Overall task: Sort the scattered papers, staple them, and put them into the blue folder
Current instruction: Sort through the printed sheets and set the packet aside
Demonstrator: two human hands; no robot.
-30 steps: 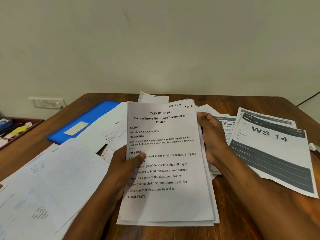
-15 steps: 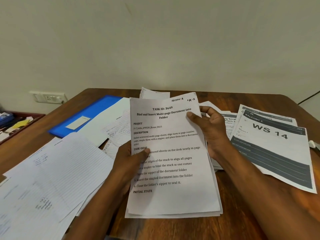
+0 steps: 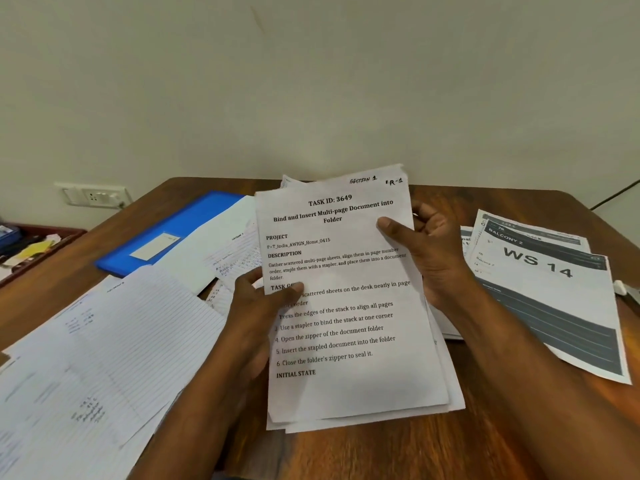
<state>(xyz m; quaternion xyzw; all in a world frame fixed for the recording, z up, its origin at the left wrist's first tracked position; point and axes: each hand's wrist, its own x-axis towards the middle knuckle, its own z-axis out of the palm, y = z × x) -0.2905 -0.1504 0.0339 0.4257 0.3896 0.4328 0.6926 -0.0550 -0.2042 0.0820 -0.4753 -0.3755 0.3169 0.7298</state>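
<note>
With both hands, left hand [image 3: 258, 306] and right hand [image 3: 429, 251], pinching the paper stack [image 3: 349, 306], we have tilted it upright for squaring, the blue folder [image 3: 173, 233] lying at ten o'clock on the surface [image 3: 381, 452].

I see both of my arms reaching forward from the bottom of the view. My left hand [image 3: 258, 308] is curled, with its thumb lying flat on top and the fingers tucked underneath, out of sight. My right hand [image 3: 427, 252] is a little farther forward and higher. Its thumb points to the left and presses down, and the other fingers curl round behind. Both wrists are bare and bent a little inward.
</note>
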